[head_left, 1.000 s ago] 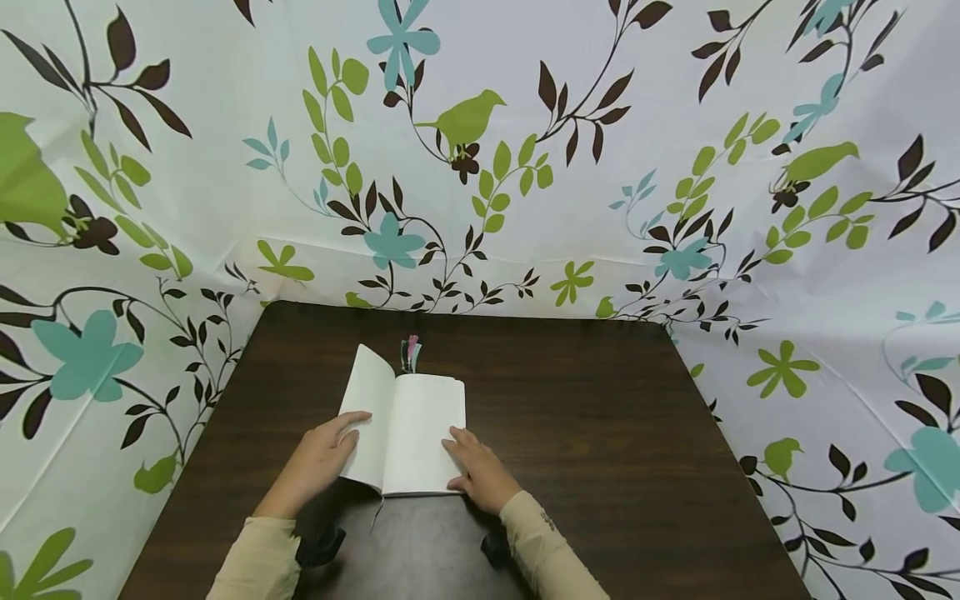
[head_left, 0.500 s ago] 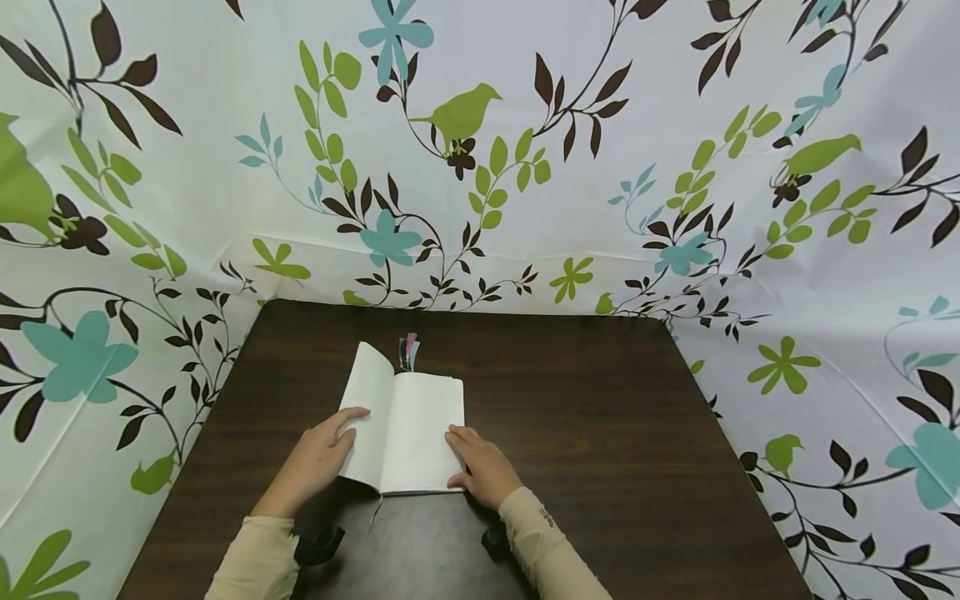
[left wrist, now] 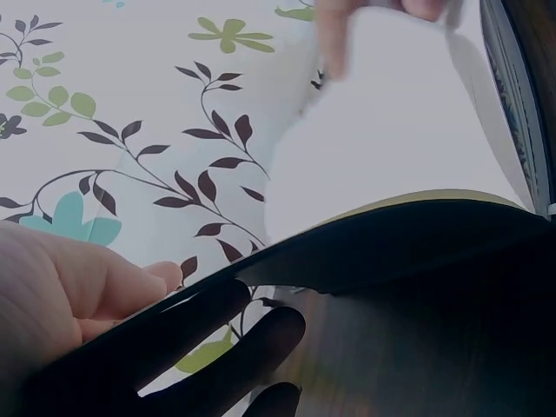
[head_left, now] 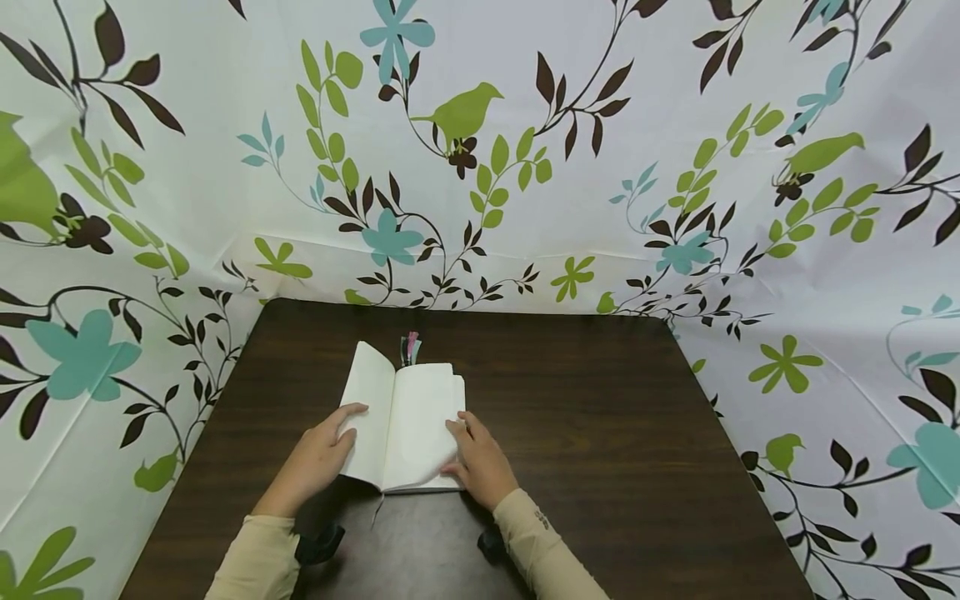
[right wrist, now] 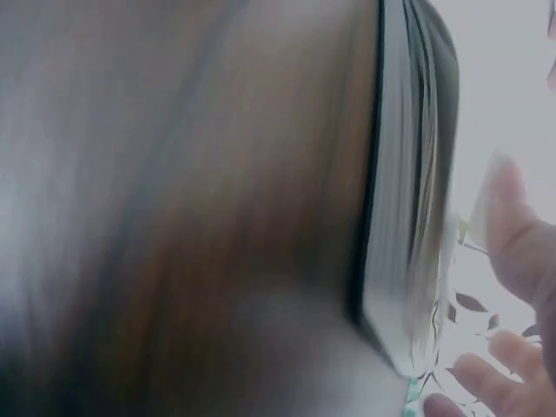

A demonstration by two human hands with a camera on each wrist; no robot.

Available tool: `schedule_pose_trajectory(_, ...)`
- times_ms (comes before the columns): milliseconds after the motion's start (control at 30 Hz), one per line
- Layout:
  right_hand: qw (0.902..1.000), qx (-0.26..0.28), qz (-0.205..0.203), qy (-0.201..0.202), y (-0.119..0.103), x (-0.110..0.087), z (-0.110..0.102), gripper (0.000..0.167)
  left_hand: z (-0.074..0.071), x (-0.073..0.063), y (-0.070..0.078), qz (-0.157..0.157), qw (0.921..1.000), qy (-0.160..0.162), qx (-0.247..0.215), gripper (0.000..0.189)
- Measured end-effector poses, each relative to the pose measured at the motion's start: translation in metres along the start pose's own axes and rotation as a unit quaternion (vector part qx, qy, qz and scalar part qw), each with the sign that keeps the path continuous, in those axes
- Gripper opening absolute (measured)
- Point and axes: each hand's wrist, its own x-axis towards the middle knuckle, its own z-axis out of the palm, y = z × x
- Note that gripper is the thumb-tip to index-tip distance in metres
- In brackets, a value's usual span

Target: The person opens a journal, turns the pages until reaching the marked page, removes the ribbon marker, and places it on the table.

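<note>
An open notebook [head_left: 423, 417] with blank white pages and a dark cover lies on the table, its left side tilted up. My left hand [head_left: 315, 454] grips that left side; the left wrist view shows the thumb [left wrist: 161, 276] on the page side and the fingers [left wrist: 261, 347] behind the dark cover [left wrist: 391, 234]. At the right edge, my right hand [head_left: 483, 458] pinches a lifted page [head_left: 420, 442], its lower corner curled upward. Blurred in the right wrist view, the thumb [right wrist: 512, 226] is beside the page stack [right wrist: 395, 208]. Page contact there is partly hidden.
Coloured ribbons or tabs [head_left: 410, 348] stick out past the notebook's top, and a thin bookmark cord [head_left: 377, 510] hangs from its bottom. The dark wooden table [head_left: 585, 442] extends to both sides. Patterned cloth [head_left: 585, 192] hangs around its back and sides.
The right hand has moved slightly up and lifted a right-hand page, which now stands apart from the pages under it. My left hand keeps its grip in place.
</note>
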Motion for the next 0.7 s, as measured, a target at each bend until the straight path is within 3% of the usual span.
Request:
schedule_pose_trajectory(133,0.9971,0.058,0.002,0.049,-0.011,0.002,-0.001,0.104,0.001,-0.001,0.000,0.009,1.0000,0.003,0.000,0.041)
schedule_pose_trajectory(233,0.9873,0.153,0.005,0.042,-0.024,0.001,-0.001,0.108,0.001,0.000,0.000,0.015,0.9999,0.003,-0.003,0.043)
schedule_pose_trajectory(400,0.9509,0.308,0.029,-0.008,-0.046,0.000,0.001,0.094,0.001,0.001,0.000,0.015,0.9998,-0.003,-0.012,0.056)
schedule_pose_trajectory(533,0.9266,0.372,0.019,-0.051,-0.057,0.001,0.006,0.096,-0.001,-0.001,0.002,0.013,0.9997,-0.013,-0.018,0.059)
schedule_pose_trajectory(633,0.9267,0.365,-0.003,-0.091,-0.066,0.002,0.009,0.099,-0.003,-0.003,0.003,0.015,0.9992,-0.021,-0.029,0.058)
schedule_pose_trajectory(700,0.9378,0.328,-0.020,-0.113,-0.071,0.002,0.010,0.095,-0.003,-0.005,0.003,0.022,0.9986,-0.027,-0.041,0.058)
